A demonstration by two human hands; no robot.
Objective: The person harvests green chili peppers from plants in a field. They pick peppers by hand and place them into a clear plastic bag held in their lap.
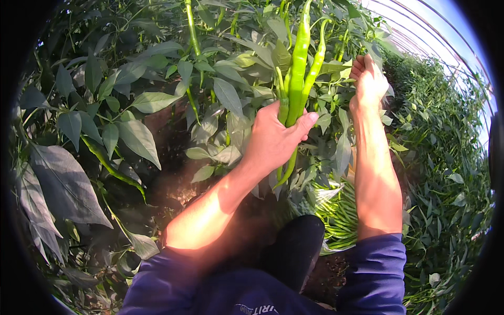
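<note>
My left hand [275, 136] is closed around several long green chili peppers [298, 67]; their stems point up and their tips stick out below the fist. Up and to the right, my right hand [368, 82] reaches in among the leaves of a pepper plant [338, 102]. Its fingers are curled, and leaves partly cover them, so what they hold cannot be made out. Other long green peppers hang on the plants, one at the top [192, 29] and one at the left [114, 167].
A clear plastic bag [334, 193] full of green peppers stands on the soil beside my dark-clad knee [301, 236]. Dense pepper foliage [441, 157] makes a row on the right. Curved greenhouse ribs [433, 23] arch overhead at the upper right.
</note>
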